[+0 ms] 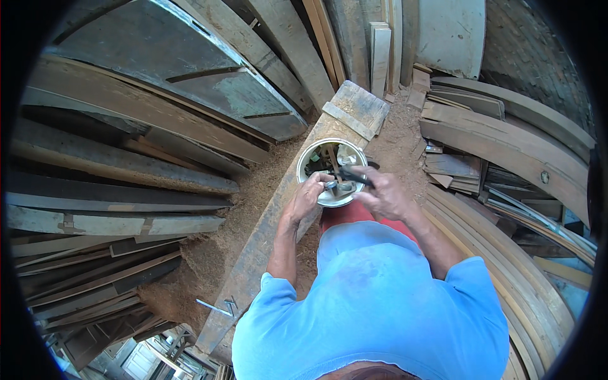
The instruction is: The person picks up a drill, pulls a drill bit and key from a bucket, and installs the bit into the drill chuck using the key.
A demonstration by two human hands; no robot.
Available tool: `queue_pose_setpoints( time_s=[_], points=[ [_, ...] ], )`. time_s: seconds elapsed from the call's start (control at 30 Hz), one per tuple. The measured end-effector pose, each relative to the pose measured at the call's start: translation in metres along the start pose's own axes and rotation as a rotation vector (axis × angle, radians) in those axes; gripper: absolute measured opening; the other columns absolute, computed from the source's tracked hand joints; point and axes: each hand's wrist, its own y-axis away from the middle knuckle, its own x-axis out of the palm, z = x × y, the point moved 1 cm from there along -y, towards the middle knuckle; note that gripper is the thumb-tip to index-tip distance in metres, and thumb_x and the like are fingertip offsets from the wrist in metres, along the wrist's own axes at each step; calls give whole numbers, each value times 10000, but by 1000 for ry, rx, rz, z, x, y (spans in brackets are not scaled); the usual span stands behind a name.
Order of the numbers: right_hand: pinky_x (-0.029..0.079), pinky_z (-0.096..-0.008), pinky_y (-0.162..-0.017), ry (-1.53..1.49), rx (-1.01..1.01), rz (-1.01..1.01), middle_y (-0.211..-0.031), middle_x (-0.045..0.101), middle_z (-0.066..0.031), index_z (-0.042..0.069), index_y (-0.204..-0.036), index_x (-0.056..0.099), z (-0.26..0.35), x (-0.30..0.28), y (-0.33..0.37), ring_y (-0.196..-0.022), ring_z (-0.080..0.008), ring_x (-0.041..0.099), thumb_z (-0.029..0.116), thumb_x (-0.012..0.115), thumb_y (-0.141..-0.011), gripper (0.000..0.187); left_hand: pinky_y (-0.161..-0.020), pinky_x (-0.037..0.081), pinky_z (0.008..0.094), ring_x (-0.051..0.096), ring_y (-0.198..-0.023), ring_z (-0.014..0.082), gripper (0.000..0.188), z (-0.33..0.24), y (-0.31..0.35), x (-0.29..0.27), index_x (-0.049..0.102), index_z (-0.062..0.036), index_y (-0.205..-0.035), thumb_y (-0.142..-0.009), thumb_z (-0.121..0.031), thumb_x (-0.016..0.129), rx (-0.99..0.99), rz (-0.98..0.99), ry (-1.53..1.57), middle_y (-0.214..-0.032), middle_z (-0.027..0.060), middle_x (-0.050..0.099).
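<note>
Fingers of the right hand (385,195) pinch a dark tool (352,176); left hand (310,195) grips the tin's rim (304,166).

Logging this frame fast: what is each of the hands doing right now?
Left hand: closed on the near rim of the round metal tin.
Right hand: closed on a thin dark tool held over the tin; what kind of tool cannot be told.
</note>
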Motion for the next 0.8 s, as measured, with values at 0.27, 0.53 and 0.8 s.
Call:
queue_pose_setpoints(
  time_s=[0.27, 0.53, 0.8],
  points=[
    [560, -466, -813, -17, -185, 49, -960, 727, -175, 110, -1211, 678, -14, 37, -22, -904, -384, 709, 166, 629, -903, 317, -968, 497, 394, 654, -1062, 258, 361, -33, -10, -10, 671, 5, -1078, -844, -39, 400, 88, 61, -200, -1096, 134, 696],
    [518, -380, -764, -134, 7, -281, -860, 676, -129, 5, -1189, 664, -55, 6, -5, -802, -209, 647, 159, 618, -970, 271, -1092, 464, 428, 593, -1269, 319, 647, -22, -21, -6, 324, -50, -1487, -882, -45, 555, 44, -46, -132, -1320, 273, 578],
    [515, -433, -753, -70, 141, -305, -873, 691, -205, -18, -1099, 661, -48, -17, 4, -825, -313, 689, 228, 621, -959, 286, -981, 532, 453, 623, -1193, 371, 590, -40, -6, 16, 470, -57, -1414, -880, -113, 715, 43, -320, -426, -1279, 233, 627]
  ],
)
